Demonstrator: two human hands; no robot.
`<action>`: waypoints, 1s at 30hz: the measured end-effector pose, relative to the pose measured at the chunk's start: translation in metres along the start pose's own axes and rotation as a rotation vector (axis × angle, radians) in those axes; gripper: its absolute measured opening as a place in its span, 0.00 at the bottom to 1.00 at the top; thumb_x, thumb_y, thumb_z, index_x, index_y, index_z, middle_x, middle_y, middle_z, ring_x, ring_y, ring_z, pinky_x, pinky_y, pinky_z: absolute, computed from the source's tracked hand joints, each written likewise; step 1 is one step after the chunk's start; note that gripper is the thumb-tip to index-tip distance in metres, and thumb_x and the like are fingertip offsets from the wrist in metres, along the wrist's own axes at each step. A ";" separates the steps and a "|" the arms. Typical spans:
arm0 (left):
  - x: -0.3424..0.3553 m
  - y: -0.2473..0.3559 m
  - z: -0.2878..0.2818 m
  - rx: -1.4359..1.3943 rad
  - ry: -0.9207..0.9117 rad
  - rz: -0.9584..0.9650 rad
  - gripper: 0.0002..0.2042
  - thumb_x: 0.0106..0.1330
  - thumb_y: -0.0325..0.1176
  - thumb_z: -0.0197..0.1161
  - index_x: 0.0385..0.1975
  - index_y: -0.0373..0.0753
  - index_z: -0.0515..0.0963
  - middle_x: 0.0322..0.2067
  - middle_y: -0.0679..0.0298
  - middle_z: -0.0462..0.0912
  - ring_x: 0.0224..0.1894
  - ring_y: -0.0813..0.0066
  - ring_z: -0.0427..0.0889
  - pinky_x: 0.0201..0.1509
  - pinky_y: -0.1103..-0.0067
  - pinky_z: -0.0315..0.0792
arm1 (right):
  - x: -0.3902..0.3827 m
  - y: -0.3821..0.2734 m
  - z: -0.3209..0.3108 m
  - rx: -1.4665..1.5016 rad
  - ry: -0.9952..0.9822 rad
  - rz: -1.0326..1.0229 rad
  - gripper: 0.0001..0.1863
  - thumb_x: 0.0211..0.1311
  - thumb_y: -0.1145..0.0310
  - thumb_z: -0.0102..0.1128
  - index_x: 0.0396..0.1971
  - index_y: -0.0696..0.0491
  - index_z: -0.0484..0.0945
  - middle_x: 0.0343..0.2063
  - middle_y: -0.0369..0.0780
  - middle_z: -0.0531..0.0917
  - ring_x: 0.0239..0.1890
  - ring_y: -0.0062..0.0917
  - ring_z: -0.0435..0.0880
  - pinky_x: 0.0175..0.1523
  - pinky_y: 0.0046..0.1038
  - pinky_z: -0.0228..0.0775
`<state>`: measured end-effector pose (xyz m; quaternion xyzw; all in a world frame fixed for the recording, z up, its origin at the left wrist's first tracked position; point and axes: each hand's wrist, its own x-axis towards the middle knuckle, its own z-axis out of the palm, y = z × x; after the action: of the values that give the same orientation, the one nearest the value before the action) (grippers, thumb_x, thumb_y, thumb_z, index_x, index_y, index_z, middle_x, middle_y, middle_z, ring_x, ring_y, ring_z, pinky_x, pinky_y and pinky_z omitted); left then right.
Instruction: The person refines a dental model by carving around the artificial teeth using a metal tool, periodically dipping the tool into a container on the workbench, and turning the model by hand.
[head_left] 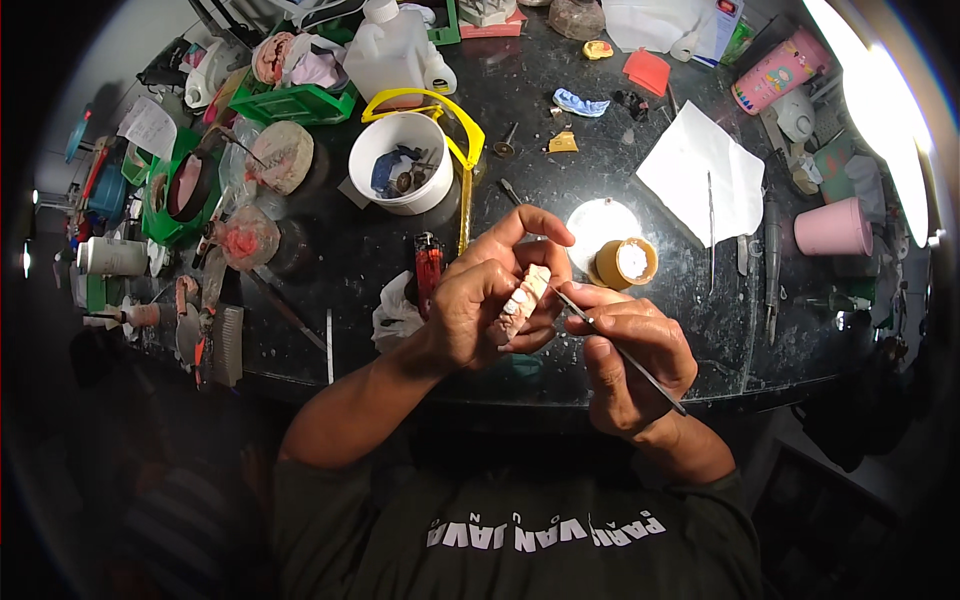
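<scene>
A small pinkish-white dental cast (520, 304) with a row of teeth is pinched in my left hand (478, 290), tilted, its teeth turned toward the right. My right hand (637, 355) holds a thin metal carving tool (640, 368) like a pen. The tool's fine tip points at the cast's right side; whether it touches cannot be told. Just beyond my right fingers stands a small tan jar (628, 263) with white material inside. Behind it lies a round white lid or dish (600, 222), brightly lit.
A white tub (402, 163) of small parts stands beyond my left hand, with yellow safety glasses (470, 130) against it. A red lighter (428, 270) lies near my left wrist. White paper (703, 172) bearing a slim tool is at the right, near a pink cup (833, 228). Green trays (300, 106) crowd the left.
</scene>
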<state>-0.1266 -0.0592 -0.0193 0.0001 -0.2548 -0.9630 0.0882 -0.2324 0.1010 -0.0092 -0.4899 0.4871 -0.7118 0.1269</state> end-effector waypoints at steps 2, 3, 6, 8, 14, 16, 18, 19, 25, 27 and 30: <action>-0.002 0.001 -0.001 0.013 0.006 0.005 0.25 0.61 0.25 0.42 0.62 0.35 0.61 0.36 0.59 0.71 0.20 0.83 0.63 0.19 0.83 0.63 | 0.004 0.002 -0.001 -0.079 -0.043 -0.091 0.14 0.60 0.88 0.68 0.45 0.64 0.79 0.39 0.52 0.88 0.50 0.46 0.90 0.55 0.37 0.84; -0.002 0.001 0.000 0.013 0.007 0.002 0.25 0.61 0.25 0.42 0.62 0.35 0.61 0.36 0.59 0.71 0.20 0.83 0.63 0.19 0.83 0.63 | 0.005 0.003 0.000 -0.103 -0.055 -0.126 0.14 0.59 0.88 0.69 0.45 0.64 0.79 0.38 0.51 0.88 0.50 0.46 0.90 0.55 0.38 0.83; -0.001 0.000 0.001 0.047 0.050 -0.001 0.26 0.58 0.27 0.46 0.60 0.35 0.62 0.34 0.56 0.72 0.19 0.82 0.63 0.14 0.85 0.59 | 0.003 0.003 -0.001 -0.134 -0.068 -0.155 0.16 0.57 0.88 0.71 0.45 0.62 0.80 0.36 0.48 0.89 0.49 0.45 0.90 0.54 0.40 0.83; 0.000 0.000 0.000 0.083 0.042 0.018 0.27 0.58 0.27 0.46 0.61 0.35 0.61 0.34 0.56 0.72 0.19 0.81 0.63 0.14 0.85 0.59 | 0.003 0.004 -0.001 -0.155 -0.064 -0.179 0.16 0.56 0.87 0.73 0.44 0.62 0.81 0.35 0.47 0.89 0.47 0.44 0.91 0.54 0.40 0.83; -0.001 0.003 0.000 0.105 0.043 -0.007 0.27 0.58 0.26 0.43 0.62 0.35 0.61 0.35 0.57 0.72 0.18 0.83 0.62 0.16 0.84 0.62 | 0.006 0.002 -0.001 -0.175 -0.067 -0.172 0.17 0.53 0.86 0.76 0.43 0.60 0.85 0.33 0.45 0.89 0.46 0.42 0.91 0.53 0.38 0.83; 0.000 0.000 0.002 0.061 0.039 -0.004 0.26 0.59 0.26 0.44 0.61 0.35 0.61 0.34 0.57 0.71 0.19 0.82 0.63 0.16 0.85 0.62 | 0.006 0.001 -0.003 -0.204 -0.072 -0.180 0.17 0.52 0.85 0.76 0.43 0.60 0.85 0.34 0.45 0.89 0.45 0.41 0.91 0.52 0.37 0.83; 0.000 0.000 0.002 0.017 0.034 0.000 0.26 0.59 0.26 0.45 0.61 0.34 0.61 0.33 0.56 0.70 0.20 0.81 0.65 0.15 0.86 0.62 | 0.008 0.000 -0.003 -0.234 -0.076 -0.188 0.18 0.52 0.85 0.77 0.44 0.59 0.85 0.34 0.44 0.89 0.45 0.40 0.91 0.52 0.36 0.83; 0.000 -0.001 0.003 0.024 0.035 0.002 0.25 0.60 0.26 0.45 0.61 0.34 0.61 0.32 0.56 0.70 0.21 0.81 0.65 0.15 0.86 0.63 | 0.008 -0.001 -0.003 -0.247 -0.090 -0.189 0.18 0.51 0.85 0.77 0.44 0.59 0.86 0.34 0.44 0.89 0.45 0.39 0.90 0.51 0.35 0.83; -0.001 0.001 0.003 0.044 0.028 0.000 0.25 0.60 0.26 0.43 0.61 0.34 0.61 0.33 0.57 0.70 0.21 0.80 0.65 0.17 0.84 0.63 | 0.007 -0.002 -0.004 -0.285 -0.111 -0.187 0.19 0.48 0.83 0.79 0.43 0.57 0.87 0.35 0.43 0.90 0.45 0.37 0.89 0.51 0.34 0.82; -0.001 0.002 0.003 0.076 0.032 -0.009 0.26 0.59 0.27 0.43 0.61 0.33 0.61 0.34 0.58 0.69 0.21 0.81 0.63 0.19 0.83 0.63 | 0.007 -0.002 -0.004 -0.282 -0.108 -0.183 0.19 0.48 0.83 0.79 0.43 0.57 0.87 0.35 0.43 0.90 0.46 0.37 0.89 0.51 0.34 0.82; -0.002 0.002 0.003 0.079 0.026 -0.011 0.26 0.59 0.27 0.43 0.61 0.34 0.61 0.34 0.58 0.69 0.22 0.81 0.64 0.19 0.83 0.63 | 0.007 0.000 -0.004 -0.283 -0.105 -0.192 0.19 0.47 0.83 0.79 0.42 0.57 0.87 0.35 0.43 0.90 0.45 0.36 0.89 0.51 0.34 0.82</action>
<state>-0.1248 -0.0596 -0.0159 0.0173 -0.2916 -0.9525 0.0859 -0.2392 0.0987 -0.0047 -0.5837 0.5260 -0.6185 0.0134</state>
